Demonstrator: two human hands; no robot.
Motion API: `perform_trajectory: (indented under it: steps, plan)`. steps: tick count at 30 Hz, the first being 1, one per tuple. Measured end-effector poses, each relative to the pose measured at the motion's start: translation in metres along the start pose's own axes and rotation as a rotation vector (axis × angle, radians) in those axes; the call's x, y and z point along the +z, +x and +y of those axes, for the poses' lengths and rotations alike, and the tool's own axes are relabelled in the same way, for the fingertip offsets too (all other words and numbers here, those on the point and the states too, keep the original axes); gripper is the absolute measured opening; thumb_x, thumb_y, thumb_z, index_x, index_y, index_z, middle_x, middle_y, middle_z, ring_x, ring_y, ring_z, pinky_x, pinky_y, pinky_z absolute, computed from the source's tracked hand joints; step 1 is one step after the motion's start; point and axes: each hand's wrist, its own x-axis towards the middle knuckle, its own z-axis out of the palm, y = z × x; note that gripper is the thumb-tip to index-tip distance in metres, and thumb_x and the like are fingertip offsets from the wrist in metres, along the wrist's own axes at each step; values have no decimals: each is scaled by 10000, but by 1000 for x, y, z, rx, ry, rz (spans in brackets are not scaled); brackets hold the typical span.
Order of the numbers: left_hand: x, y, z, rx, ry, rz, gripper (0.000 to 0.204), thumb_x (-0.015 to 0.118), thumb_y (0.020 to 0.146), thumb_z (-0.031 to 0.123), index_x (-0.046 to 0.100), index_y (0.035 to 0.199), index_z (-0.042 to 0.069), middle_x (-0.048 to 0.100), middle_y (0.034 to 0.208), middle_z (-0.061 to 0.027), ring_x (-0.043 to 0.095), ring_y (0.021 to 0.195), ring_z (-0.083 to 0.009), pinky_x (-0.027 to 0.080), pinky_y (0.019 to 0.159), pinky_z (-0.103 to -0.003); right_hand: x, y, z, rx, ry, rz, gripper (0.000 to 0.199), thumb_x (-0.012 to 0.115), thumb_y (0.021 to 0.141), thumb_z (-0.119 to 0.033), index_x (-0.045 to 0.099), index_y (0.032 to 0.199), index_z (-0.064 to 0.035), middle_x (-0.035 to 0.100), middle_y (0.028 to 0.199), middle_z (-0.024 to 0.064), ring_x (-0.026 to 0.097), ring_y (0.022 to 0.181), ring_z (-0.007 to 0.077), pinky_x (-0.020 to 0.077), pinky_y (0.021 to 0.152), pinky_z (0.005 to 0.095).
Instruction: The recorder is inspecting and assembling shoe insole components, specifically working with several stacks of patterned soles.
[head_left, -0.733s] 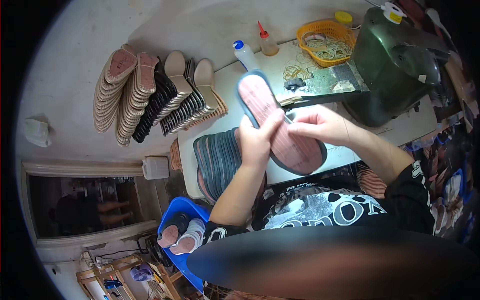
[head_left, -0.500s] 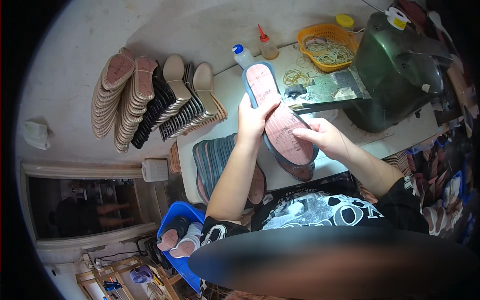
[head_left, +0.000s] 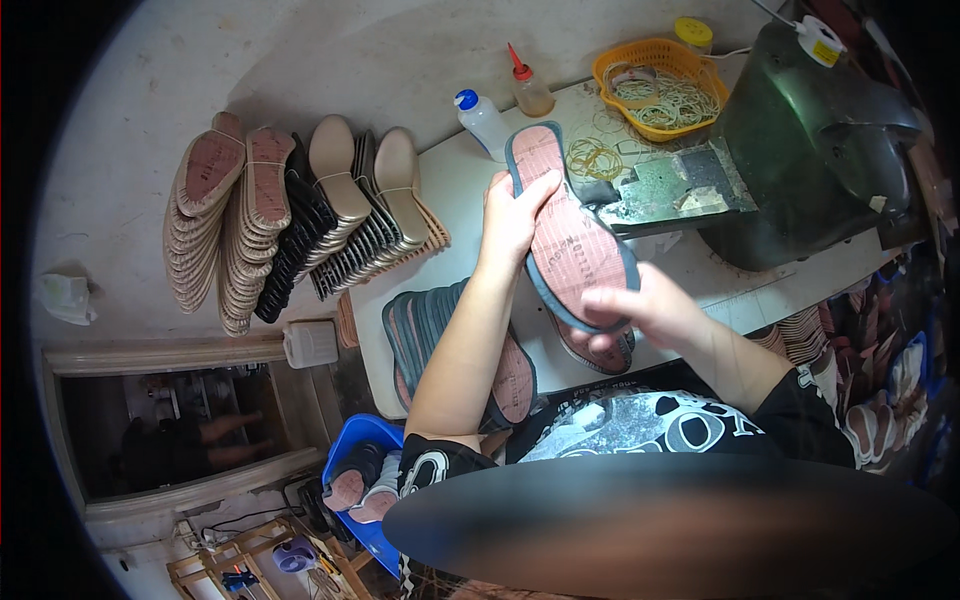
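A shoe insole (head_left: 572,235), pinkish with a dark grey-blue rim, is held slanted above the white table. My left hand (head_left: 512,222) is closed around its narrower middle, thumb lying across the pink face. At the wide near end, my right hand (head_left: 640,308) grips the edge with the thumb on top and fingers curled beneath. Just under that end, another insole (head_left: 600,352) shows partly, mostly covered. Beside my left forearm, a row of similar grey-rimmed insoles (head_left: 428,325) lies on the table, partly hidden by the arm.
A green sewing-machine-like body (head_left: 800,150) stands on the white table (head_left: 455,165) at right. Behind are a yellow basket (head_left: 660,125) of rubber bands, a blue-capped bottle (head_left: 485,125) and a red-tipped bottle (head_left: 532,95). Bundled beige soles (head_left: 210,240) are at left, a blue bin (head_left: 375,435) below.
My right hand has slid around the insole's wide end, its fingers now curling under the edge. The insole has shifted slightly to the right, and the whole view has shifted a little.
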Motion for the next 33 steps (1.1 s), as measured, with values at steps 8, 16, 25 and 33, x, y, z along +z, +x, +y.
perform_trajectory:
  steps: [8,16,25,33]
  plan:
    - [-9,14,-7,487,811,475,660,729,772,428,555,1130,-98,498,1272,-240,437,1211,-314,325,1035,-420,19,12,17,-114,213,97,320,596,912,-188,575,1116,57,666,940,183,692,760,211,567,639,269]
    - [-28,32,54,415,1031,-734,577,808,585,482,631,1004,126,579,1168,-48,411,1278,-271,85,1102,-580,19,28,11,-129,209,135,342,572,929,-244,591,1084,61,670,921,175,689,759,216,568,671,290]
    - [-25,39,78,113,1144,-733,512,791,651,461,623,945,78,607,931,-35,488,1057,-214,261,1039,-479,25,34,14,-353,159,194,331,506,976,-180,529,1202,61,643,1067,149,673,904,213,555,796,299]
    - [-40,40,70,26,970,-750,417,766,746,348,625,962,22,587,773,-17,520,747,-99,435,698,-246,10,40,6,-310,161,105,342,475,992,-188,518,1221,62,635,1101,142,670,933,204,546,823,280]
